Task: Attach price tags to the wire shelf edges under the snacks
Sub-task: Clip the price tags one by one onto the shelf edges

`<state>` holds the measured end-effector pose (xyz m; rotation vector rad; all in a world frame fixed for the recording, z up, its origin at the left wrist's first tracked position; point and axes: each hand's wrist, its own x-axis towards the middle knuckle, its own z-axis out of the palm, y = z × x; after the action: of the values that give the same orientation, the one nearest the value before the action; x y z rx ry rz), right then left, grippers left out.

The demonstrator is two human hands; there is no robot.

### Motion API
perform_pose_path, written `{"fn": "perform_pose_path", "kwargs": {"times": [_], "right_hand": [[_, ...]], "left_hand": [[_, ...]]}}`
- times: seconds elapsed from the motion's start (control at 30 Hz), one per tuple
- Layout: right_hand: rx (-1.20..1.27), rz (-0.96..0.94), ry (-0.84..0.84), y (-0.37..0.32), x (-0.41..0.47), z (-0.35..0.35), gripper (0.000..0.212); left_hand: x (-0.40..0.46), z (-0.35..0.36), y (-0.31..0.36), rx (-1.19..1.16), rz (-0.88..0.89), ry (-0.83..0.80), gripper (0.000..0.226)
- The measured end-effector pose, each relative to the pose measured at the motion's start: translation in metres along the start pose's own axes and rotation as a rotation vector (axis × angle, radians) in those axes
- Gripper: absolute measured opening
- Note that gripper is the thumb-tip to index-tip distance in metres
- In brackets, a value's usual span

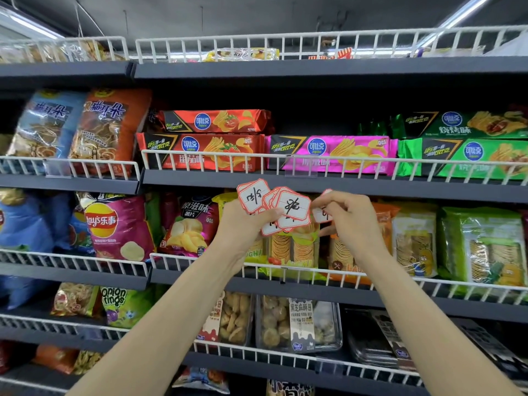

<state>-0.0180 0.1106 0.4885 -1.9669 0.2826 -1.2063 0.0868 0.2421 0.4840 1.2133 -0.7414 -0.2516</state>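
Tags [288, 208] fanned in left hand [243, 227]; right hand [348, 215] pinches one; Lay's bag [114, 224] behind.

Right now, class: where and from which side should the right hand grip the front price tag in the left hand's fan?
Pinch the front price tag at its free right edge, coming from the right. The left hand already clamps the fan's lower left, while that edge stands clear, facing the right hand, which already pinches another tag.

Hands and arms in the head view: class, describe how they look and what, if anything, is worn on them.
Both forearms are bare as far as the frame shows: no sleeves, gloves, watch or bracelet. The left hand and right hand show no rings on the visible sides. Fingernails are hard to make out.
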Motion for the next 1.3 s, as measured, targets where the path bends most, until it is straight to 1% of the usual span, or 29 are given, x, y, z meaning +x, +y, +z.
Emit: {"fn": "perform_pose_path", "kwargs": {"times": [0.03,0.1,0.2,0.27,0.33,0.43,0.5,0.53,0.67,0.77,0.93,1.03,1.17,1.3], "right_hand": [[0.023,0.024,-0.022,-0.003,-0.002,0.002,0.032],[0.029,0.036,-0.062,-0.006,-0.004,0.005,0.023],[0.017,0.032,-0.07,-0.006,-0.001,0.006,0.024],[0.074,0.064,-0.107,-0.007,0.0,0.006,0.017],[0.146,0.1,-0.125,-0.005,0.0,0.006,0.016],[0.169,0.108,0.001,-0.003,0.001,0.004,0.016],[0.079,0.112,0.091,-0.001,0.003,0.003,0.019],[0.042,0.112,0.099,0.0,0.004,0.003,0.023],[-0.018,0.077,0.013,-0.002,0.003,0.005,0.021],[0.073,0.066,0.033,-0.003,0.001,-0.001,0.02],[0.131,0.088,-0.074,-0.001,0.0,-0.01,0.011],[0.129,0.067,-0.102,-0.001,-0.001,-0.01,0.013],[0.096,0.046,-0.125,-0.002,0.0,-0.01,0.017],[0.066,0.029,-0.221,-0.004,-0.003,-0.009,0.016]], "left_hand": [[0.0,0.0,0.0,0.006,-0.001,0.004,0.014],[0.001,0.002,0.0,0.016,-0.004,0.008,0.015],[0.001,0.002,-0.002,0.01,-0.014,-0.005,0.017],[0.001,0.0,-0.003,-0.01,-0.018,-0.008,0.017],[0.002,-0.003,-0.004,-0.03,-0.013,0.002,0.016],[0.001,-0.005,-0.004,-0.027,-0.01,0.024,0.017],[0.001,-0.005,-0.004,-0.029,-0.013,0.036,0.018],[0.001,-0.005,-0.004,-0.032,-0.015,0.041,0.018],[0.001,-0.003,-0.003,-0.037,-0.029,0.055,0.017],[0.002,-0.007,-0.002,-0.026,-0.021,0.054,0.017],[0.0,-0.015,-0.003,-0.003,-0.038,-0.082,0.016],[-0.001,-0.015,-0.003,0.052,-0.033,-0.114,0.015],[-0.002,-0.013,-0.001,0.073,-0.017,-0.148,0.018],[-0.002,-0.011,-0.001,0.093,0.045,-0.131,0.015]]}}
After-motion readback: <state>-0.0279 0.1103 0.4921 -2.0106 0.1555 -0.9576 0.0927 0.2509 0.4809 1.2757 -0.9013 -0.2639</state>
